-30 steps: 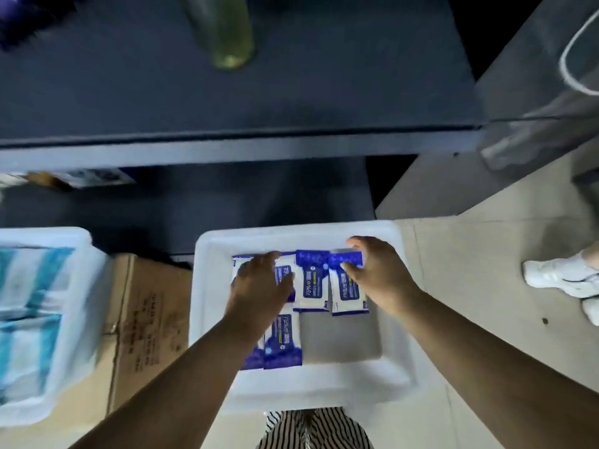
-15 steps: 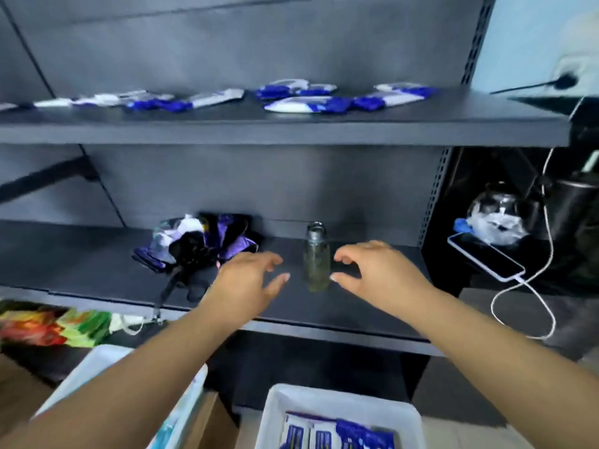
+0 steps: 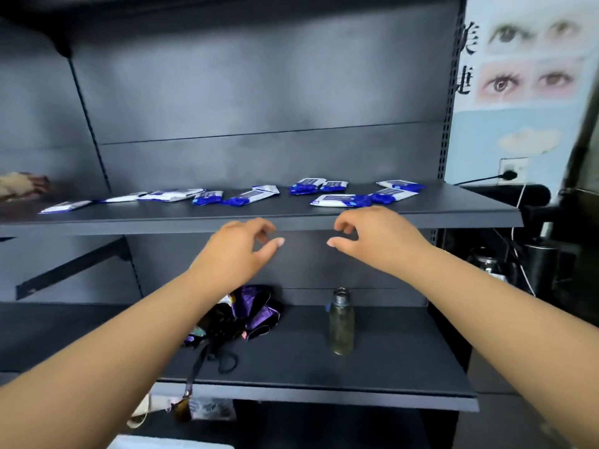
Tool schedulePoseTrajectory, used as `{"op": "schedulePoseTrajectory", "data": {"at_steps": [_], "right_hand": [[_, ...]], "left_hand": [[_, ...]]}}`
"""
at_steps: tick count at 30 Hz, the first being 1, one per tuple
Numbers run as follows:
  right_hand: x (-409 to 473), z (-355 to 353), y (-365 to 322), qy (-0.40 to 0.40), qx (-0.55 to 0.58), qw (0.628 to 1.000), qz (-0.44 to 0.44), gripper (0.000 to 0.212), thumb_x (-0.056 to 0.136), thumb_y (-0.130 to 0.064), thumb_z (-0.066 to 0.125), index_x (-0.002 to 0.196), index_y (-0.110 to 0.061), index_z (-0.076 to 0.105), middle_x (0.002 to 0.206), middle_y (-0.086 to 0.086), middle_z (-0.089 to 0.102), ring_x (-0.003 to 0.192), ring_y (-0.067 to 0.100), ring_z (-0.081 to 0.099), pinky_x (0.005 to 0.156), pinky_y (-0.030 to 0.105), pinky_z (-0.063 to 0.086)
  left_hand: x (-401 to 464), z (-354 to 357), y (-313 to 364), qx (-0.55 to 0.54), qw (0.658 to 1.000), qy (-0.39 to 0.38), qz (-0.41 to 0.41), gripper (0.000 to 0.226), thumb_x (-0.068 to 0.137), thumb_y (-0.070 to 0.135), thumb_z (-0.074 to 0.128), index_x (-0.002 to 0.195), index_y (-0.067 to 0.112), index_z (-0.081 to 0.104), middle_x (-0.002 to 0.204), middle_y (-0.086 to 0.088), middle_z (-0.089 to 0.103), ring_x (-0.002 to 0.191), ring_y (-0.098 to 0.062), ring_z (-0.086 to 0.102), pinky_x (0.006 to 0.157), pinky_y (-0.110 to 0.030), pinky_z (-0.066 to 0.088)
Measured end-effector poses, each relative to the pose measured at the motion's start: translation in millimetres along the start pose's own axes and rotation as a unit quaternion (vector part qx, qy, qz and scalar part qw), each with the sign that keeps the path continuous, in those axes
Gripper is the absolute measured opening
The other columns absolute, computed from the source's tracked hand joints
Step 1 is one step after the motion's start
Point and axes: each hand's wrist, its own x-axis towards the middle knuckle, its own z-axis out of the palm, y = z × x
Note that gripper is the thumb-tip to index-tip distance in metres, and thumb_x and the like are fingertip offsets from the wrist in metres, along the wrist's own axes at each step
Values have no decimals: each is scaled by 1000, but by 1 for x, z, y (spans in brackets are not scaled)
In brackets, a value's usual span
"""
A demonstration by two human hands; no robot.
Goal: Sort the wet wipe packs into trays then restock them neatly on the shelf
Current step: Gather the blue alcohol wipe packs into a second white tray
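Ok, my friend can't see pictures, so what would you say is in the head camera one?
Two bare, empty hands, the left hand and right hand, reach up toward a dark upper shelf where blue-and-white wet wipe packs lie scattered. On the lower shelf stand a clear bottle and a crumpled purple and black bag.

Wet wipe packs (image 3: 340,200): about ten small flat pouches, white with blue panels and blue ends, lying flat and scattered in a loose uneven row along the upper shelf (image 3: 453,210), a dark grey metal board. Left group: pale packs lying end to end, partly overlapping, running toward the far left. Middle: two or three packs at skewed angles, one tilted across another. Right group: four or five packs in two short rows, some touching, nearest one close to the shelf's front edge.
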Motion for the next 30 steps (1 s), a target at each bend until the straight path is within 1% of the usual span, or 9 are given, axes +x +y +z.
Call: {"op": "schedulePoseTrajectory", "data": {"at_steps": [4, 7, 12, 18, 21, 23, 25, 27, 30], "right_hand": [[-7, -8, -6, 20, -14, 999, 48, 31, 89, -47, 51, 108, -24, 58, 113, -5, 61, 108, 16, 51, 89, 33, 46], [-14, -11, 4, 8, -27, 996, 83, 32, 89, -48, 51, 108, -23, 58, 111, -4, 61, 106, 16, 50, 88, 31, 45], [-9, -22, 54, 0, -49, 986, 158, 32, 88, -51, 52, 101, -22, 59, 107, -1, 63, 100, 18, 55, 81, 29, 44], [28, -10, 136, -23, -50, 977, 204, 40, 86, -59, 49, 104, -24, 58, 107, -4, 62, 103, 17, 53, 74, 27, 40], [60, 4, 176, -38, -37, 975, 214, 41, 86, -59, 48, 101, -22, 58, 106, -3, 62, 99, 17, 53, 73, 27, 38], [81, 8, 196, -40, -28, 976, 213, 42, 87, -59, 47, 102, -21, 58, 102, -2, 60, 92, 16, 50, 73, 28, 39], [101, 13, 215, -19, -7, 980, 197, 41, 87, -58, 47, 102, -21, 57, 105, -1, 59, 92, 17, 49, 76, 29, 41], [121, 21, 230, -9, 13, 986, 166, 40, 88, -55, 48, 107, -22, 58, 115, 0, 58, 102, 18, 51, 85, 30, 42], [156, 31, 248, -39, 39, 990, 130, 39, 90, -50, 48, 116, -22, 58, 126, 1, 55, 114, 21, 50, 94, 31, 41]], "left_hand": [[10, -5, -5, -22, 999, -16, 29, 30, 90, 39, 53, 113, 20, 58, 97, 13, 58, 105, -14, 48, 79, -19, 30], [22, 5, -1, -37, 998, -47, 36, 32, 91, 40, 51, 114, 19, 57, 102, 10, 60, 107, -15, 48, 79, -22, 31], [63, 37, 19, -67, 995, -72, 23, 32, 92, 40, 50, 113, 18, 58, 110, 4, 63, 104, -17, 51, 77, -22, 32], [134, 98, 34, -78, 990, -85, -78, 34, 92, 43, 49, 110, 17, 59, 114, -1, 63, 106, -20, 56, 82, -26, 38], [171, 127, 33, -62, 981, -100, -152, 38, 93, 47, 43, 112, 17, 57, 115, -5, 62, 103, -24, 55, 79, -28, 39], [187, 144, 32, -35, 975, -121, -181, 41, 94, 49, 39, 110, 15, 57, 116, -8, 62, 105, -26, 54, 79, -29, 39], [202, 160, 30, 5, 970, -149, -191, 49, 95, 52, 33, 114, 14, 57, 121, -10, 59, 112, -27, 52, 85, -31, 39], [215, 168, 27, 38, 961, -175, -210, 59, 95, 56, 25, 122, 14, 54, 129, -11, 55, 118, -28, 49, 92, -33, 39], [232, 178, 28, 61, 943, -202, -257, 70, 92, 64, 18, 130, 14, 49, 137, -11, 48, 125, -28, 43, 100, -35, 35]]}}
